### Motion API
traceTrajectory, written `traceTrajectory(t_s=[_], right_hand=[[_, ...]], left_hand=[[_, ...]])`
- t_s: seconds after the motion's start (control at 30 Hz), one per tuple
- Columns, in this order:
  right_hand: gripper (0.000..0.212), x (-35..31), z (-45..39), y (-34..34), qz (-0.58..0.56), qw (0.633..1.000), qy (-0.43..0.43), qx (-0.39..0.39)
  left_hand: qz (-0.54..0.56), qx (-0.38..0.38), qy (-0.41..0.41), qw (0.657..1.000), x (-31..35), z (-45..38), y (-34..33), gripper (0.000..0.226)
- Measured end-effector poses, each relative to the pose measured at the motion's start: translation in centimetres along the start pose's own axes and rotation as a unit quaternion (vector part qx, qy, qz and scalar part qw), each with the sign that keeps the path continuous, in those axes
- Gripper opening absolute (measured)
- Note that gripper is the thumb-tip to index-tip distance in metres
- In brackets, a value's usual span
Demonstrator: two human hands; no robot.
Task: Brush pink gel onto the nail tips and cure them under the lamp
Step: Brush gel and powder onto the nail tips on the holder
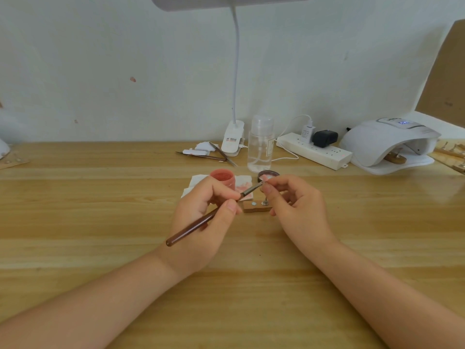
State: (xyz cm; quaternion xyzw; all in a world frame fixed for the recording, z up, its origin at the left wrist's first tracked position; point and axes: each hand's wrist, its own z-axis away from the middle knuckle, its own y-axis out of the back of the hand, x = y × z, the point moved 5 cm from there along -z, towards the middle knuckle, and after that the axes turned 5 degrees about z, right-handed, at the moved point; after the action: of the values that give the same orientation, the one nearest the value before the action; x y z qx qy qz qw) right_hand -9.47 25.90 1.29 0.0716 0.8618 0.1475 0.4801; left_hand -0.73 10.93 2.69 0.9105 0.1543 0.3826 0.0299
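Observation:
My left hand [206,217] grips a brown-handled brush [201,222], its metal end slanting up to the right. The bristles touch a small nail tip [264,182] pinched between the thumb and forefinger of my right hand [297,210]. Under both hands a small wooden holder block [254,207] lies on the table with a metal stand peg [265,201] on it. An open pink gel jar [223,178] stands just behind my left hand, and its lid [268,175] lies behind my right fingers. The white curing lamp [387,142] stands at the back right.
White tissues [242,185] stained pink lie under the jar. A clear bottle [260,144], a clip-on desk lamp [232,139], tweezers [208,156] and a power strip [314,149] line the back. Wooden holders with pegs lie at the far right [450,152] and far left [12,161].

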Motion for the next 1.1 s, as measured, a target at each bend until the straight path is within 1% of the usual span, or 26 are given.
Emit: traceTrajectory(t_s=[0.1, 0.17, 0.27, 0.4, 0.47, 0.53, 0.6, 0.7, 0.77, 0.87, 1.0, 1.1], right_hand=[[0.018, 0.0, 0.0, 0.0, 0.005, 1.000, -0.002, 0.001], [0.017, 0.0, 0.0, 0.0, 0.007, 1.000, -0.003, 0.002], [0.015, 0.2, 0.0, 0.1, 0.009, 1.000, -0.012, 0.008], [0.011, 0.5, 0.0, 0.1, -0.011, 0.999, -0.032, 0.017], [0.012, 0.5, -0.1, 0.1, -0.021, 0.999, -0.033, 0.021], [0.014, 0.4, -0.2, 0.0, -0.022, 0.999, -0.033, 0.022], [0.015, 0.1, -0.2, -0.1, -0.010, 0.999, -0.026, 0.016], [0.017, -0.5, 0.0, -0.4, 0.012, 1.000, -0.002, 0.003], [0.016, -1.1, 0.2, -0.8, 0.036, 0.999, 0.019, -0.005], [0.008, -1.3, 0.1, -1.4, 0.135, 0.990, 0.047, -0.017], [0.011, -0.6, -0.1, -1.9, 0.217, 0.975, 0.000, -0.048], [0.015, -0.2, -0.2, -2.2, 0.263, 0.963, -0.017, -0.055]], left_hand=[[0.001, 0.011, 0.015, 1.000, 0.0, -0.2, -0.1, 0.016], [0.006, 0.006, 0.029, 1.000, -0.2, -0.3, -0.3, 0.016], [-0.019, 0.008, 0.011, 1.000, 0.0, -0.2, -0.1, 0.011], [-0.004, 0.062, 0.043, 0.997, -0.2, -0.1, 0.7, 0.011], [0.024, 0.082, 0.055, 0.995, -0.3, -0.2, 0.5, 0.008], [0.060, 0.103, 0.065, 0.991, -0.4, -0.4, 0.4, 0.016], [0.072, 0.123, 0.085, 0.986, -0.6, -0.5, 0.5, 0.027], [0.077, 0.148, 0.112, 0.980, -1.1, -0.6, 0.8, 0.026], [0.071, 0.163, 0.121, 0.977, -1.3, -0.7, 0.9, 0.024], [0.071, 0.184, 0.133, 0.971, -1.7, -0.7, 1.2, 0.021], [0.076, 0.183, 0.138, 0.971, -1.8, -0.7, 1.1, 0.022], [0.079, 0.178, 0.135, 0.971, -1.8, -0.6, 1.0, 0.019]])
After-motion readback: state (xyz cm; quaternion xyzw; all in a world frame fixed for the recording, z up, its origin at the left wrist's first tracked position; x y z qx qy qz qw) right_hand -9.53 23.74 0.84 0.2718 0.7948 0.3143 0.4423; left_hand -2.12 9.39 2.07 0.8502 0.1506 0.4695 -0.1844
